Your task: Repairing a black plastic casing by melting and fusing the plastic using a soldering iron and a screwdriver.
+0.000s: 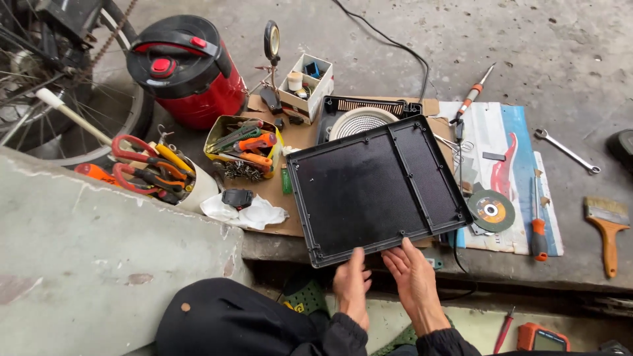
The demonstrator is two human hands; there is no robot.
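A flat black rectangular appliance cover [369, 188] lies tilted on a sheet of cardboard [290, 227], over an opened cooker base whose white round coil [359, 120] shows at the far edge. My left hand [353, 285] and my right hand [414, 275] both grip the cover's near edge, fingers over its rim. Both sleeves are black.
A red and black cylindrical pot [188, 69] stands at the back left beside a bicycle wheel. A tin of tools [242, 146], a cup of pliers [155, 170] and a small box [306, 82] lie left. Right: grinding disc [491, 211], screwdriver [537, 231], wrench [567, 151], paintbrush [608, 227].
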